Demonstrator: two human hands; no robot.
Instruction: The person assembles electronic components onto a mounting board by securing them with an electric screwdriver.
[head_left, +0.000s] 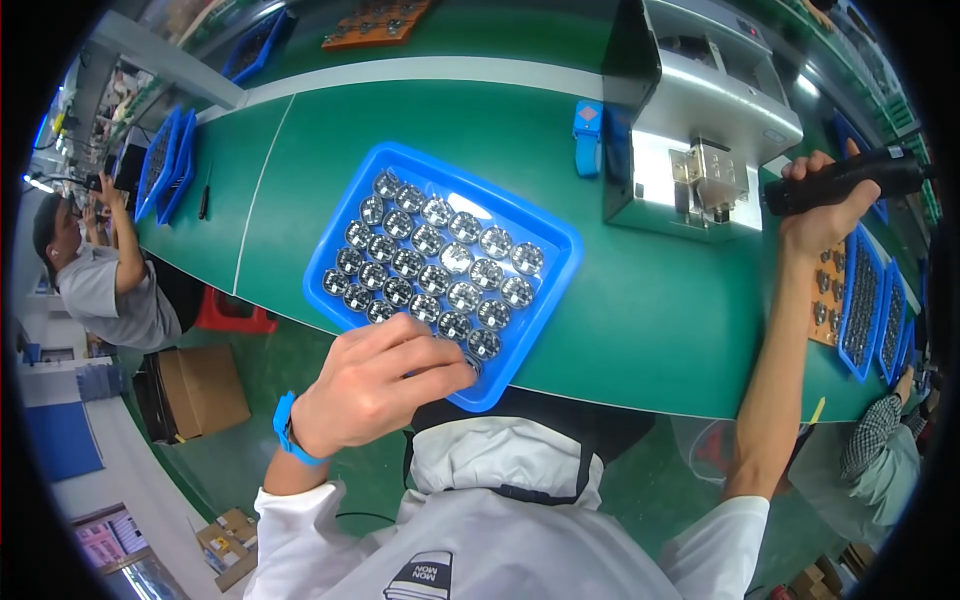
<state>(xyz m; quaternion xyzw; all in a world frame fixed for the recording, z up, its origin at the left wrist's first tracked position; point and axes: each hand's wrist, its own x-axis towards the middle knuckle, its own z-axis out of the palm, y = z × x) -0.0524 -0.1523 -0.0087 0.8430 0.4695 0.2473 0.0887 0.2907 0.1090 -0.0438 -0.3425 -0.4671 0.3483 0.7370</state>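
A blue plastic tray (560, 300) lies tilted on the green bench in front of me, holding rows of small round metal parts (427, 240) with shiny, dark-patterned tops. Over the tray's near edge, my left hand (385, 375) has its fingers curled down, their tips on a round metal part (472, 366) at the near corner. The thumb is hidden, and a blue band circles that wrist. Out to the right, my right hand (830, 205) grips a black electric screwdriver (850, 180) held sideways beside a silver metal machine (690, 185).
A blue strap-like item (588, 140) lies left of the machine. More blue trays (862, 300) and an orange board (826, 300) with parts are at right. A thin screwdriver (205, 190) lies at left, near a seated co-worker (110, 270). Another orange board (375, 22) is at the back.
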